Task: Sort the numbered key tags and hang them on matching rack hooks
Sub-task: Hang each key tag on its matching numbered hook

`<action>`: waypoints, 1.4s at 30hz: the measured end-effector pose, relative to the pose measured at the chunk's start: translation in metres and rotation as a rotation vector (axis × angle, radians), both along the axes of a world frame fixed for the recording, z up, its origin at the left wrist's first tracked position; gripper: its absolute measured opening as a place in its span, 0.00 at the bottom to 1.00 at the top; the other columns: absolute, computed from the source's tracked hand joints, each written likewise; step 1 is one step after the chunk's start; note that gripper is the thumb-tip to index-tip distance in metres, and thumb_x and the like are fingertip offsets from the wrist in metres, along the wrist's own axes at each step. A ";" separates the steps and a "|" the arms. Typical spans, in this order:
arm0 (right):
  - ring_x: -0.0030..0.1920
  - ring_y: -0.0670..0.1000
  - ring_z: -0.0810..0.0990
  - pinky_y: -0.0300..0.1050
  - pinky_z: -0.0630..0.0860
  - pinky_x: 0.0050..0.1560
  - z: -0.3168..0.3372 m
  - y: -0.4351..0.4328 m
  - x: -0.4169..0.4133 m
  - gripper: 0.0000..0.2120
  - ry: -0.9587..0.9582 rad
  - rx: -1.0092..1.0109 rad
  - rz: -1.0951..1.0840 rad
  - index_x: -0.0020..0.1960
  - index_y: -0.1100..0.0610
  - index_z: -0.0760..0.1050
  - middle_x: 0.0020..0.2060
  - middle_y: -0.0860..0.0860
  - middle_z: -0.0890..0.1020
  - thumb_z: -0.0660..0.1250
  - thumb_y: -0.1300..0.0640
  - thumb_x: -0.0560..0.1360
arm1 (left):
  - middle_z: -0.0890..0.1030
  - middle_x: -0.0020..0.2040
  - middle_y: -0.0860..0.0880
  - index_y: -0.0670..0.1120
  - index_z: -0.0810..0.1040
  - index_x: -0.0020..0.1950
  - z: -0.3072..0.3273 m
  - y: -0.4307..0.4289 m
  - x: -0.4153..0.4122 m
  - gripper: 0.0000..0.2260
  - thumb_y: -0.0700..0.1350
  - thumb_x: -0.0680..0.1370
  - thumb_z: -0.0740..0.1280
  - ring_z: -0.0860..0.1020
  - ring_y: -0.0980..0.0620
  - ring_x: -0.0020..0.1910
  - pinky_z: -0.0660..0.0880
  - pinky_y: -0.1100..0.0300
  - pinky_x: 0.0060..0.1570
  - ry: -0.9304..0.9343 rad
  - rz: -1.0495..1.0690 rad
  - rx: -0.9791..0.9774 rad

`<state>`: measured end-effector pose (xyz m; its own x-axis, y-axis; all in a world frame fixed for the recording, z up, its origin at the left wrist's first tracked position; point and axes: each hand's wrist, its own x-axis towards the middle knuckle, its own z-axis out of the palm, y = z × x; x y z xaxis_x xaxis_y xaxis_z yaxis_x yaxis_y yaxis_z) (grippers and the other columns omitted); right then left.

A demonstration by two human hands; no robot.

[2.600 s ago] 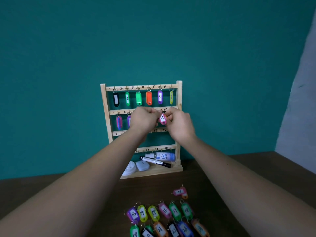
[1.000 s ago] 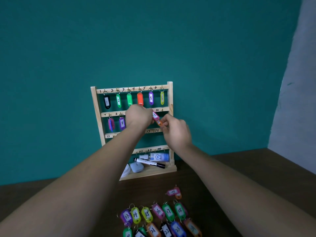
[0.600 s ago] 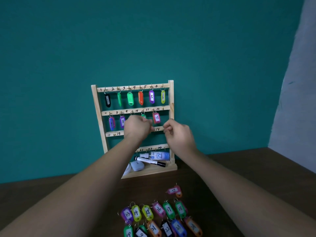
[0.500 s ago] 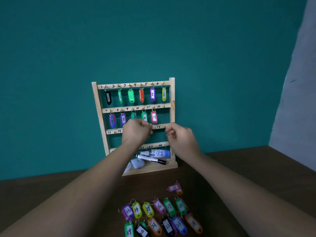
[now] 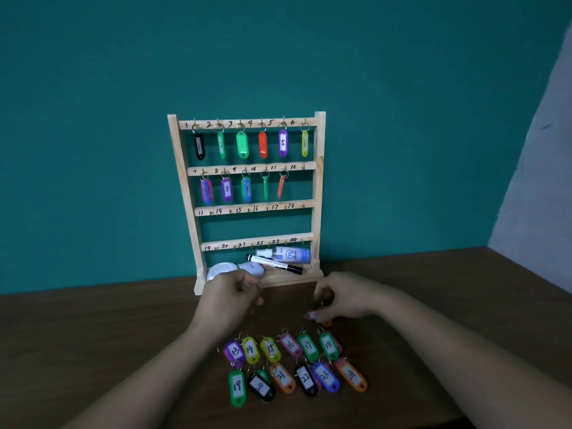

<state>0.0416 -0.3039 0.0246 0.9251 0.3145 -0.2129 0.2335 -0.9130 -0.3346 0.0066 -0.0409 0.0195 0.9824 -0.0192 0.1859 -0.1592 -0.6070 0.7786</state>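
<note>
The pink tag [image 5: 312, 315] lies sideways on the desk [image 5: 123, 335], just right of middle, under the curled fingers [image 5: 322, 294] of my right hand [image 5: 343, 300], pinched or not I can't tell, while my left hand [image 5: 233, 297] hangs loose and empty, farther left.

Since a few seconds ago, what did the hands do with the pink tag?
Both hands hung the pink tag on hook 11, let go and came down to the table. The right hand now pinches the loose tag there; the left hand holds nothing. The rack and the tag rows stayed put.
</note>
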 end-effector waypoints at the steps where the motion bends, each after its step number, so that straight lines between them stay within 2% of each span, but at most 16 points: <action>1: 0.60 0.46 0.76 0.44 0.74 0.55 -0.002 0.000 0.000 0.20 -0.006 0.004 -0.007 0.67 0.47 0.78 0.59 0.45 0.77 0.76 0.46 0.77 | 0.87 0.37 0.54 0.49 0.84 0.46 -0.004 0.001 -0.004 0.07 0.45 0.83 0.70 0.83 0.55 0.34 0.78 0.60 0.38 0.008 -0.005 0.006; 3: 0.58 0.45 0.77 0.44 0.75 0.54 -0.007 0.000 0.000 0.17 -0.011 0.038 -0.024 0.64 0.46 0.79 0.56 0.43 0.77 0.77 0.48 0.77 | 0.87 0.39 0.54 0.50 0.84 0.47 -0.009 0.002 -0.011 0.06 0.44 0.83 0.70 0.84 0.55 0.35 0.77 0.64 0.36 0.035 -0.028 0.006; 6: 0.58 0.46 0.78 0.45 0.77 0.58 -0.012 0.002 0.000 0.11 -0.001 0.103 -0.047 0.59 0.45 0.79 0.56 0.43 0.78 0.75 0.51 0.78 | 0.87 0.40 0.54 0.52 0.84 0.48 -0.015 0.004 -0.021 0.06 0.43 0.83 0.70 0.84 0.56 0.37 0.77 0.65 0.38 0.040 -0.065 0.004; 12: 0.58 0.47 0.77 0.49 0.78 0.61 -0.013 0.010 0.002 0.10 0.024 0.109 -0.085 0.57 0.44 0.76 0.59 0.45 0.77 0.74 0.54 0.79 | 0.87 0.38 0.57 0.54 0.85 0.47 -0.020 0.008 -0.035 0.06 0.44 0.82 0.72 0.84 0.58 0.38 0.80 0.61 0.41 -0.044 -0.077 -0.005; 15: 0.57 0.46 0.77 0.48 0.78 0.58 -0.015 0.014 0.003 0.09 0.017 0.129 -0.097 0.54 0.45 0.77 0.57 0.45 0.78 0.74 0.55 0.79 | 0.87 0.39 0.57 0.54 0.85 0.48 -0.023 0.012 -0.038 0.06 0.44 0.81 0.72 0.85 0.59 0.40 0.81 0.59 0.42 -0.042 -0.097 -0.015; 20: 0.54 0.44 0.77 0.42 0.74 0.46 -0.020 0.020 0.006 0.09 -0.031 0.220 -0.148 0.53 0.46 0.78 0.54 0.44 0.79 0.76 0.56 0.78 | 0.87 0.40 0.56 0.53 0.85 0.48 -0.026 0.013 -0.039 0.05 0.43 0.81 0.72 0.85 0.58 0.40 0.82 0.57 0.44 -0.004 -0.106 -0.037; 29: 0.52 0.47 0.80 0.43 0.76 0.46 -0.027 0.043 0.017 0.07 -0.073 0.363 -0.250 0.52 0.50 0.81 0.52 0.48 0.81 0.76 0.58 0.77 | 0.88 0.41 0.54 0.52 0.86 0.48 -0.025 0.018 -0.035 0.05 0.43 0.81 0.73 0.85 0.58 0.40 0.79 0.65 0.41 0.028 -0.082 -0.106; 33: 0.53 0.50 0.82 0.47 0.79 0.51 -0.019 0.060 0.014 0.07 -0.063 0.617 -0.265 0.53 0.53 0.82 0.52 0.50 0.84 0.77 0.59 0.77 | 0.87 0.41 0.52 0.52 0.86 0.49 -0.027 0.022 -0.031 0.02 0.45 0.79 0.74 0.85 0.56 0.43 0.82 0.52 0.51 0.039 -0.051 -0.166; 36: 0.47 0.49 0.83 0.43 0.79 0.46 -0.008 0.079 0.002 0.07 -0.068 0.853 -0.227 0.53 0.55 0.82 0.48 0.52 0.86 0.77 0.61 0.76 | 0.87 0.43 0.51 0.52 0.85 0.53 -0.023 0.022 -0.030 0.04 0.48 0.80 0.75 0.86 0.52 0.47 0.83 0.47 0.55 0.062 -0.028 -0.337; 38: 0.47 0.49 0.84 0.43 0.80 0.46 -0.004 0.094 -0.007 0.07 -0.084 0.972 -0.203 0.52 0.55 0.83 0.47 0.52 0.87 0.77 0.60 0.76 | 0.87 0.44 0.50 0.51 0.86 0.54 -0.020 0.021 -0.031 0.06 0.50 0.79 0.75 0.86 0.52 0.48 0.83 0.53 0.51 0.052 -0.012 -0.459; 40: 0.49 0.50 0.85 0.43 0.81 0.47 -0.003 0.108 -0.016 0.06 -0.115 1.040 -0.196 0.52 0.55 0.83 0.47 0.52 0.87 0.78 0.59 0.77 | 0.88 0.45 0.50 0.51 0.87 0.54 -0.016 0.021 -0.033 0.06 0.50 0.80 0.74 0.85 0.55 0.47 0.79 0.61 0.45 0.005 0.003 -0.539; 42: 0.50 0.49 0.86 0.42 0.82 0.48 -0.005 0.119 -0.025 0.06 -0.147 1.079 -0.198 0.52 0.53 0.83 0.47 0.50 0.87 0.78 0.59 0.77 | 0.88 0.45 0.51 0.50 0.88 0.54 -0.012 0.022 -0.036 0.06 0.50 0.80 0.74 0.85 0.58 0.46 0.78 0.63 0.46 -0.043 0.006 -0.585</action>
<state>0.0168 -0.1854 0.0200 0.9732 0.1126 0.2004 0.2187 -0.1846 -0.9582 -0.0294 -0.0194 0.0076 0.9734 0.1046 0.2037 -0.1960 -0.0791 0.9774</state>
